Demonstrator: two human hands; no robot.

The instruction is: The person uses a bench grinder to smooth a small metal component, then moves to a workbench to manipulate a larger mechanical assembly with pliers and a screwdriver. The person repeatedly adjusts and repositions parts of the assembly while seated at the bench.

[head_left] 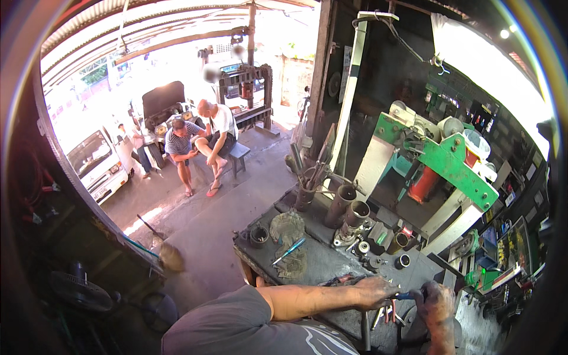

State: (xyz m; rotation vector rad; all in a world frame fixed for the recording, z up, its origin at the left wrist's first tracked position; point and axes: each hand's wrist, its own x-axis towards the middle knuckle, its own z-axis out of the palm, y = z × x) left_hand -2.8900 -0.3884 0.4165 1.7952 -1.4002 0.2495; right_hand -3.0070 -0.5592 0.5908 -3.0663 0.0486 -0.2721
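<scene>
My left hand [376, 292] is closed, its fingertips at one end of a slim blue tool [404, 296]. My right hand [436, 303] curls around the tool's other end, where a dark part shows near the fingers. What else the right hand grips is hidden. Just below the hands, pliers with red handles [390, 311] lie on the dark workbench [331, 255]. A metal bar [365, 331] stands out beside my body. My left forearm crosses over the bench's near edge.
A blue screwdriver [290, 251] lies on a grimy rag [292, 264]. Behind are metal cylinders [341, 206], a can of tools [305, 199], a small cup [258, 236] and loose metal parts [362, 246]. A green-and-white press frame [455, 165] rises beyond. Two people [201, 139] sit outside.
</scene>
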